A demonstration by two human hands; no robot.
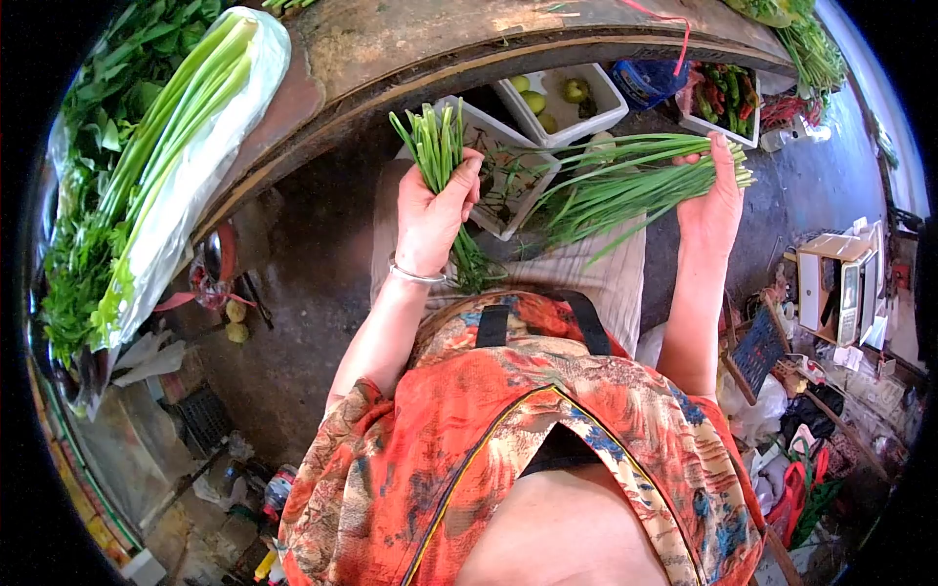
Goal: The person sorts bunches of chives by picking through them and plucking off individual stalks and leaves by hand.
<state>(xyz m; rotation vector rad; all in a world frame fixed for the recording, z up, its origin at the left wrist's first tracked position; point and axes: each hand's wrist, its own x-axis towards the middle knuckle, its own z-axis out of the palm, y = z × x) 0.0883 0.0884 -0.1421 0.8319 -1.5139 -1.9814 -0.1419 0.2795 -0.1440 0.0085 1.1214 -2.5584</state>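
My left hand [438, 200] is wrapped round a bunch of leafy herbs [430, 142]. Its cut stems point up and away from me, and dark green leaves hang down below the fist. Off to the right, my right hand [711, 190] grips a bunch of chives [635, 181] near the pale cut ends. The long thin blades fan out leftward over my lap. The two bunches are apart. Between and beyond them is a white foam box [513, 215] with loose green scraps inside.
A curved wooden table [391, 44] runs across the top. Celery in a plastic bag [186, 146] lies at its left end. Under it stand a foam box [611, 93] with round green produce and a crate of peppers [723, 98]. Clutter and a blue crate [752, 352] are at right.
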